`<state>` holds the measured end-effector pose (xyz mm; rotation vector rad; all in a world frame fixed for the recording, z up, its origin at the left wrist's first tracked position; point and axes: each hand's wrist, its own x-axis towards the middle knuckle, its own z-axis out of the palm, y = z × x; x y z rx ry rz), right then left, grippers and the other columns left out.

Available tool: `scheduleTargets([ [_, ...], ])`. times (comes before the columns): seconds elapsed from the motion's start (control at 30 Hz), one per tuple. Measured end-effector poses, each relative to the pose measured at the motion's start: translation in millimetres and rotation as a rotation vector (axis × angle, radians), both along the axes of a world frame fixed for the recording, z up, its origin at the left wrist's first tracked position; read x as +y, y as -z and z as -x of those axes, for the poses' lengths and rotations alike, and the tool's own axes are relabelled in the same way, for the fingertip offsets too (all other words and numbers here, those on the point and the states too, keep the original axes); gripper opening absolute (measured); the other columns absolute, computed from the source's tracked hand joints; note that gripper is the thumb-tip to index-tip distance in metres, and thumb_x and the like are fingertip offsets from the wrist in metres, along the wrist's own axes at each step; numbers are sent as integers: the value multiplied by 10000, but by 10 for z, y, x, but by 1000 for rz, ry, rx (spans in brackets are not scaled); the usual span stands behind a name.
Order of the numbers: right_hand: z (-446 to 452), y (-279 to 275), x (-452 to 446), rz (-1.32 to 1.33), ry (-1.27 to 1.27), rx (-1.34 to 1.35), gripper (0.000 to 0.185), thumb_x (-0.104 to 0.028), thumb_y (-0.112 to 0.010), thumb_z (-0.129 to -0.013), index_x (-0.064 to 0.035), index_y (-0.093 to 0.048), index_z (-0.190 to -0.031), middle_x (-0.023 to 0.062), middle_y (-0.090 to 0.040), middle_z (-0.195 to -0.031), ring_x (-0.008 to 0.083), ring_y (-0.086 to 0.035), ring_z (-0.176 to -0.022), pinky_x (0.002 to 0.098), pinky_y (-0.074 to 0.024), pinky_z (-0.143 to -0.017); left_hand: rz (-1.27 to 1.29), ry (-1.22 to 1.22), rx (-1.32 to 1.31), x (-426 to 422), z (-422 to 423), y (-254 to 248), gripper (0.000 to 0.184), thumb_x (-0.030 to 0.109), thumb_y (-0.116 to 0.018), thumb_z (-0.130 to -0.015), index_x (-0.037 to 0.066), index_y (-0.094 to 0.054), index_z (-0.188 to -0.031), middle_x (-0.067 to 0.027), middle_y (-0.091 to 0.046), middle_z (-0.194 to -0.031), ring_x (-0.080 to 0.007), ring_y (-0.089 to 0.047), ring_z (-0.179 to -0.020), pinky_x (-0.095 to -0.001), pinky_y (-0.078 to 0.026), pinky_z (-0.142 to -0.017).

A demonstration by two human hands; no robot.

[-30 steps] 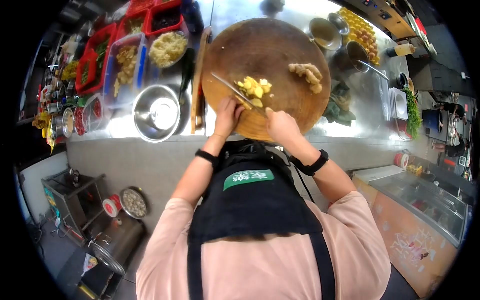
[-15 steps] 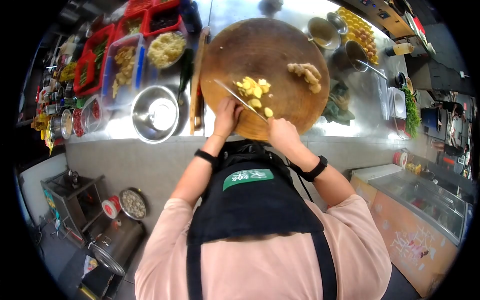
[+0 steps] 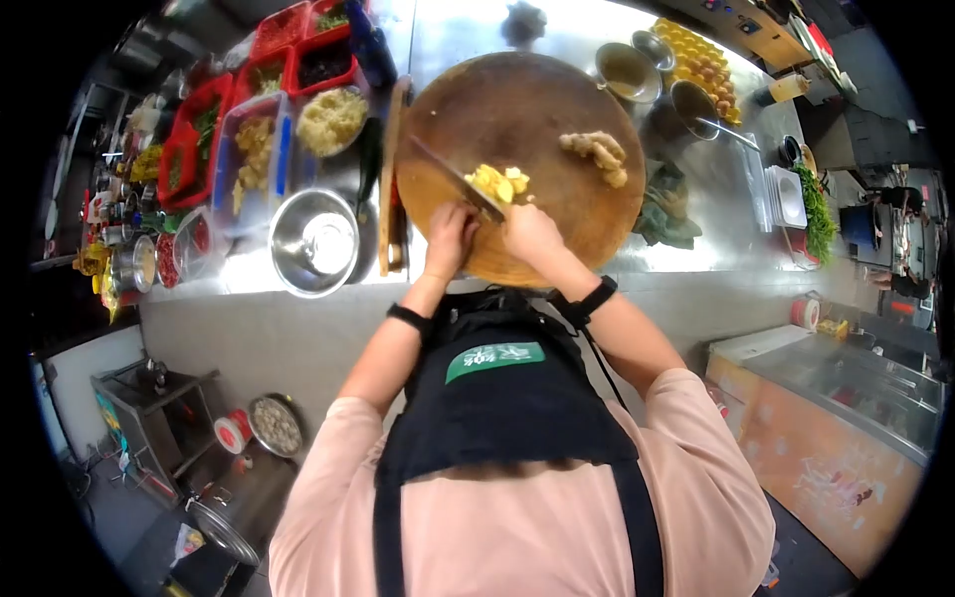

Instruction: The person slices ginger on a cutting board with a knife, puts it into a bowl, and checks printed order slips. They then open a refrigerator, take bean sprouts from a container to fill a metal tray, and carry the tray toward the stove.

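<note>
My right hand (image 3: 533, 235) is wrapped round the handle of a knife (image 3: 455, 176), whose blade slants up and left over a round wooden chopping board (image 3: 477, 95). Just below the blade, the fingers of my left hand (image 3: 452, 237) are curled together on the board; whatever they hold is hidden. Yellow ginger slices (image 3: 497, 183) lie in a small heap on the far side of the blade. A whole unpeeled ginger root (image 3: 599, 157) rests at the right of the board.
Left of the board stand a steel bowl (image 3: 314, 243), a bowl of chopped pale food (image 3: 332, 122) and a plastic tub of ginger pieces (image 3: 255, 149). A dark cloth (image 3: 668, 207), steel pots (image 3: 694, 107) and an egg tray (image 3: 702, 65) are on the right.
My right hand has moved left with the knife, closer to my left hand. The blade now lies against the slices, and the loose ones near its handle are no longer visible.
</note>
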<state>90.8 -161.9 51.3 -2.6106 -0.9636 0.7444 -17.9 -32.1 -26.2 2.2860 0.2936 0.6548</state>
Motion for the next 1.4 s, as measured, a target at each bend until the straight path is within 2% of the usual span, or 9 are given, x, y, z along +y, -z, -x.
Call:
scheduleTargets([
  [0.2, -384, -244, -378, -504, 201, 86, 347, -105, -622, -818, 22, -579, -1138, 271, -666, -882, 400, -666, -870, 458, -539, -752, -114, 45, 129, -21, -131, -240, 281, 1, -679, -731, 4, -617, -1005, -162, -571, -999, -375, -557, -936, -441, -457, -808],
  [0.23, -397, -466, -423, -493, 338, 296, 316, -80, -610, -832, 28, -578, -1127, 203, -666, -746, 305, -676, -675, 389, -536, -607, -73, 68, 167, 20, -149, -220, 273, 7, -662, -760, 7, -596, -1025, -162, -562, -1017, -377, -547, -961, -446, -455, -819],
  [0.4, -564, -183, -1011, -605, 516, 712, 215, -65, -570, -877, 3, -582, -1081, 21, -512, -596, 118, -476, -418, 282, -410, -412, 83, -25, 124, -15, -280, -311, 402, 85, -673, -811, 37, -536, -1186, -210, -528, -1159, -397, -530, -1060, -442, -452, -910],
  [0.47, -597, 199, -1278, -572, 639, 842, 103, -76, -582, -879, -17, -558, -959, 18, -505, -588, 132, -484, -418, 288, -406, -398, -8, -67, 111, -107, -390, -318, 529, 181, -701, -841, 61, -487, -1309, -241, -416, -1374, -417, -421, -1271, -449, -379, -1059],
  [0.5, -569, 246, -1361, -571, 636, 844, 103, -76, -582, -879, -17, -558, -959, 18, -505, -588, 132, -484, -418, 288, -406, -398, 61, -32, 210, -119, -449, -211, 633, 321, -708, -857, 108, -442, -1390, -232, -258, -1511, -434, -225, -1411, -509, -252, -1153],
  [0.63, -409, 342, -1539, -541, 738, 962, 100, -96, -593, -890, -43, -510, -868, 12, -484, -581, 131, -472, -408, 288, -399, -379, -74, -95, 310, -364, -669, -105, 681, 459, -699, -838, 154, -451, -1394, -223, -184, -1539, -463, -118, -1430, -590, -179, -1158],
  [1.13, -114, 445, -860, -549, 593, 1101, 73, -61, -556, -888, -15, -503, -865, 32, -490, -565, 143, -464, -387, 300, -407, -368, -38, -207, 127, -724, -872, 57, 608, 324, -740, -801, 149, -519, -1339, -227, -288, -1488, -467, -232, -1382, -535, -255, -1129],
  [1.27, -19, 303, -790, -500, 635, 1029, 90, -69, -564, -893, -43, -498, -838, 20, -475, -562, 132, -457, -392, 296, -409, -369, 59, -236, -7, -651, -832, 2, 517, 202, -739, -794, 113, -568, -1275, -219, -337, -1459, -439, -308, -1345, -496, -291, -1114],
  [1.4, 61, -10, -465, -533, 598, 973, 59, -63, -550, -895, -46, -500, -866, 12, -459, -566, 129, -452, -403, 306, -431, -384, 144, -243, -107, -354, -765, -266, 522, 246, -736, -799, 135, -567, -1280, -209, -337, -1476, -441, -309, -1354, -484, -300, -1108],
])
